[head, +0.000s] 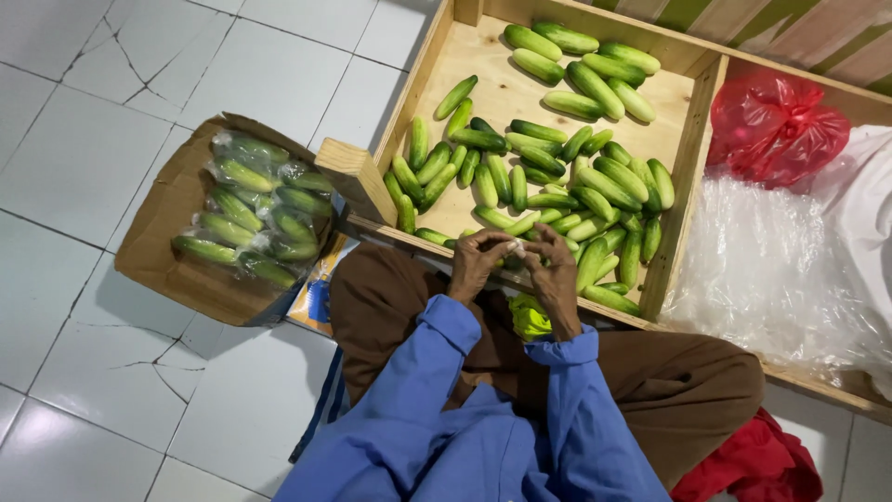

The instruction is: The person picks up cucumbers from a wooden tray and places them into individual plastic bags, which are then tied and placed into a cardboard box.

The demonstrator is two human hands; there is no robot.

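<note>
Cucumbers (548, 167) fill wooden tray (483, 46); wrapped ones fill carton (158, 251).

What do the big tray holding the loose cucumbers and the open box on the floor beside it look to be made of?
The tray looks like unfinished light wood: pale boards, visible grain, a square corner post. The box looks like plain brown corrugated cardboard, matte, with bent flaps. The cucumber packs inside it seem wrapped in clear glossy plastic film, judging by the glints.

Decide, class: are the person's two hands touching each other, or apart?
Touching. The head view shows the left hand and right hand meeting at the fingertips over the wooden tray's front edge.
</note>
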